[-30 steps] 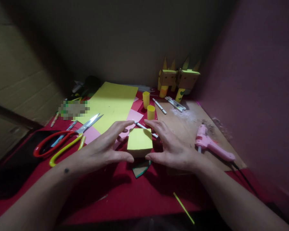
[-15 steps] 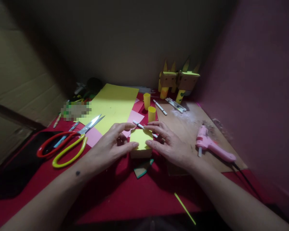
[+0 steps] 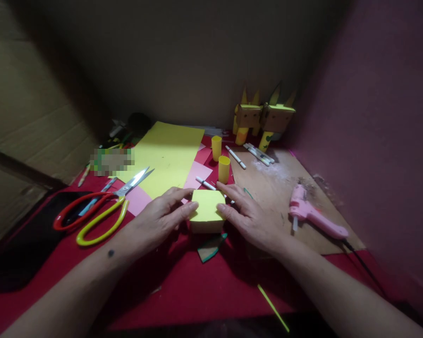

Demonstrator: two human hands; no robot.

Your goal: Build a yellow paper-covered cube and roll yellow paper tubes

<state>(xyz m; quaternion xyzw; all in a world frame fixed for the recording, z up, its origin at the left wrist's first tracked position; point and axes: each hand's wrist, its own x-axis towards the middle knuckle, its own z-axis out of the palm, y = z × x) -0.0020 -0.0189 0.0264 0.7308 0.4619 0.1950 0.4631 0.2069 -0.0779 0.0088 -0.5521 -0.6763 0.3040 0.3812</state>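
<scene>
A small cardboard box (image 3: 207, 206) with a yellow paper top sits between my two hands at the middle of the red-covered table. My left hand (image 3: 171, 209) grips its left side, thumb at the top edge. On the opposite side, my right hand (image 3: 245, 209) holds it the same way, fingers along the far right corner. Just in front of the box lies a cardboard scrap (image 3: 211, 249) with a green edge. Behind it are a white marker (image 3: 205, 183), partly hidden by the box, and two yellow paper tubes, the nearer tube (image 3: 223, 170) standing upright.
Large scissors (image 3: 121, 195) lie spread at left, beside a big yellow sheet (image 3: 165, 155). A pink glue gun (image 3: 308, 213) rests on a cardboard board (image 3: 278, 197) at right, its cord trailing forward. Two eared cardboard figures (image 3: 248, 115) stand at the back. A thin yellow strip (image 3: 273, 307) lies near the front edge.
My fingers and thumbs have drawn back from over the yellow top to the box's sides, so more of the top shows. The view has shifted slightly.
</scene>
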